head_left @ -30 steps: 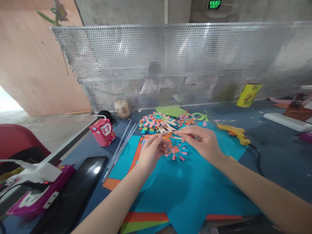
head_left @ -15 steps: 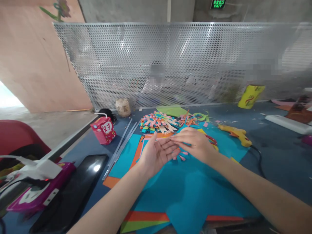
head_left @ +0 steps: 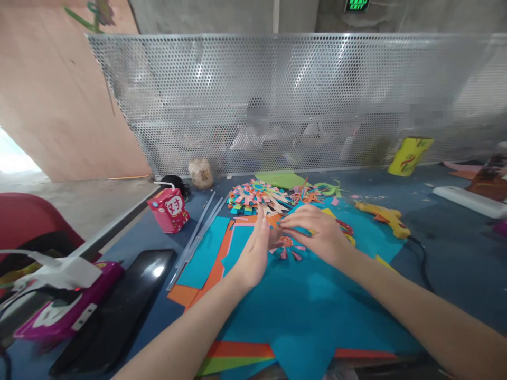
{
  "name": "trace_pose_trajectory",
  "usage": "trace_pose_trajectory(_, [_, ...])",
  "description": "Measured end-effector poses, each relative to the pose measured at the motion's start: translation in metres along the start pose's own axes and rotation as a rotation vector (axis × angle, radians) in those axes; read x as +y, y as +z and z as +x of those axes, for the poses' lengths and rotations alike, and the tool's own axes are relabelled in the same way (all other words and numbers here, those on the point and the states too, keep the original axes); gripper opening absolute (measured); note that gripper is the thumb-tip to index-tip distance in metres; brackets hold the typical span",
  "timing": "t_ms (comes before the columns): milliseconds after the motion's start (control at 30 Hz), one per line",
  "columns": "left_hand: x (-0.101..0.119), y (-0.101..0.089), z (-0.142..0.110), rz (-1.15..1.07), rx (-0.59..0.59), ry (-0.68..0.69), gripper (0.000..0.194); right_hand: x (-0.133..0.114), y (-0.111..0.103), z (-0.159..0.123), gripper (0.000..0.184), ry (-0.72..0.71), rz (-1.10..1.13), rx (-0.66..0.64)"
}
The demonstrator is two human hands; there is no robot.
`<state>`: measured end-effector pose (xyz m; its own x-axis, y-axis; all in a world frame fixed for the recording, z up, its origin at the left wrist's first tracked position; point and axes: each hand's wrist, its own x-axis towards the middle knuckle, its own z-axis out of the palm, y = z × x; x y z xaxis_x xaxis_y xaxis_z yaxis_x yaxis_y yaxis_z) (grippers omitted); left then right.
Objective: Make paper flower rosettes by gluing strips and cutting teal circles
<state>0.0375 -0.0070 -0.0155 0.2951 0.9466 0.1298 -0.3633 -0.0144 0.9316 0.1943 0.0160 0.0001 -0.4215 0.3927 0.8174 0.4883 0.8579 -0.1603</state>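
My left hand (head_left: pixel 256 253) is turned edge-on above the blue paper (head_left: pixel 317 301), fingers stretched out. Close to its right is my right hand (head_left: pixel 315 229), whose thumb and fingertips come together near the left fingers. Anything between those fingertips is too small to make out. Just below the two hands lies a small paper flower (head_left: pixel 287 248) with an orange centre and pink strips. Beyond them rests a larger, many-coloured fringed paper flower (head_left: pixel 257 194). Scissors (head_left: pixel 346 230) with red and yellow handles are partly hidden behind my right hand.
A yellow glue gun (head_left: pixel 386 217) with a black cord lies at right. To the left are clear glue sticks (head_left: pixel 197 237), a red drink carton (head_left: pixel 169 210), a black phone (head_left: pixel 119 311) and a purple power strip (head_left: pixel 71 311). A perforated metal screen (head_left: pixel 237 68) stands behind.
My left hand has turned from palm up to edge-on, uncovering the small paper flower below. My right hand stays in nearly the same place.
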Motion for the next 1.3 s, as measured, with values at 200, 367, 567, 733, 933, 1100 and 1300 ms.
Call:
trace_pose_trajectory(200, [0.002, -0.005, 0.000, 0.099, -0.043, 0.024, 0.074, -0.003, 0.000, 0.001, 0.004, 0.367, 0.217, -0.051])
trace_pose_trajectory(367, [0.005, -0.005, 0.001, 0.055, -0.145, 0.045, 0.072, -0.002, -0.001, 0.003, 0.007, 0.681, 0.415, -0.077])
trace_pose_trajectory(567, [0.010, -0.003, -0.002, 0.029, -0.178, 0.017, 0.072, 0.001, -0.002, 0.005, 0.012, 0.838, 0.685, -0.026])
trace_pose_trajectory(733, [0.010, -0.003, -0.001, 0.051, -0.185, 0.000, 0.076, -0.006, 0.002, 0.005, 0.015, 0.890, 0.903, -0.044])
trace_pose_trajectory(933, [0.008, -0.003, 0.000, 0.079, -0.232, -0.015, 0.079, -0.006, 0.002, 0.004, 0.031, 0.954, 0.975, 0.010])
trace_pose_trajectory(1100, [0.011, -0.003, 0.002, 0.246, -0.048, 0.068, 0.061, 0.004, 0.001, 0.002, 0.030, 0.959, 1.033, 0.065])
trace_pose_trajectory(1300, [0.009, -0.013, 0.005, 0.927, 0.142, 0.513, 0.064, 0.003, 0.001, 0.002, 0.028, 1.094, 1.134, -0.001])
